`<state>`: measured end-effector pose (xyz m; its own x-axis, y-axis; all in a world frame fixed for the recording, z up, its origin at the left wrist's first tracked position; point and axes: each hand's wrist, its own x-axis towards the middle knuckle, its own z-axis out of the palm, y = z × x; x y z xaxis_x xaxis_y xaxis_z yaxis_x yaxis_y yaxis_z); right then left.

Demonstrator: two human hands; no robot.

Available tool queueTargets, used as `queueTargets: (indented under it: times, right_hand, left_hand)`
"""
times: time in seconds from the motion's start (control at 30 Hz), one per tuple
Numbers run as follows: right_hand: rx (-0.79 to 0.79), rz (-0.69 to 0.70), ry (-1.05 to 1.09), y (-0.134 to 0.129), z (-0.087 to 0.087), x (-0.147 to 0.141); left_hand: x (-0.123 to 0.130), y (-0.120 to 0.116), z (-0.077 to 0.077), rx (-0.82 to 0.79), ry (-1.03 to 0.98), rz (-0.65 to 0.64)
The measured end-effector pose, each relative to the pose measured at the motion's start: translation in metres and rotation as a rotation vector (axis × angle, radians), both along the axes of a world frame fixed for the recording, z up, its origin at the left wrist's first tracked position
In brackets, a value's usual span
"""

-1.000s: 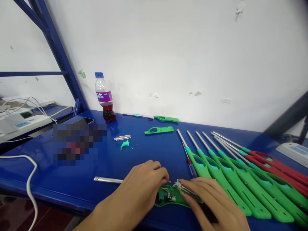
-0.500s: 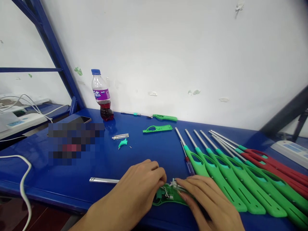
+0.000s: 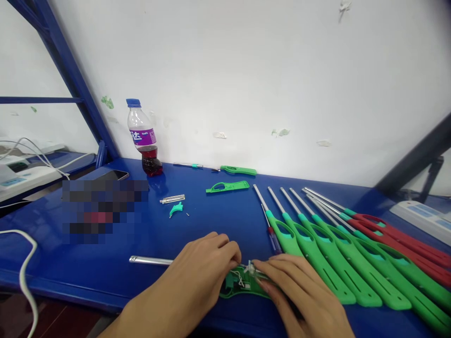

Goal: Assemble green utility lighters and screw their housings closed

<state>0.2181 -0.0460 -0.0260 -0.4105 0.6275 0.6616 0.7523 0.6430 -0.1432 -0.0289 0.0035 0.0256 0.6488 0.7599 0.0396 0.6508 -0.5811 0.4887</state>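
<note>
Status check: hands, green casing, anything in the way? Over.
Left hand at open green casing, right hand holding clear part over it. White wires exposed. Screwdriver just beyond right hand, seemingly not blocking.

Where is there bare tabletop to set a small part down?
Free: the tabletop between the tiny metal piece and the screwdriver, beyond the left hand; also left of the metal tube, short of the white cable. Crowded: the right side, with green lighters and red lighters.
</note>
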Motion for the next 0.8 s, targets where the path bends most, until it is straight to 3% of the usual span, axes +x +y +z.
queueTargets:
  times: [0.8]
  right_hand:
    - [-0.035, 0.004, -0.006, 0.001, 0.0002, 0.0004]
  left_hand:
    - [-0.0005, -0.0041, 0.0048, 0.001, 0.015, -0.008]
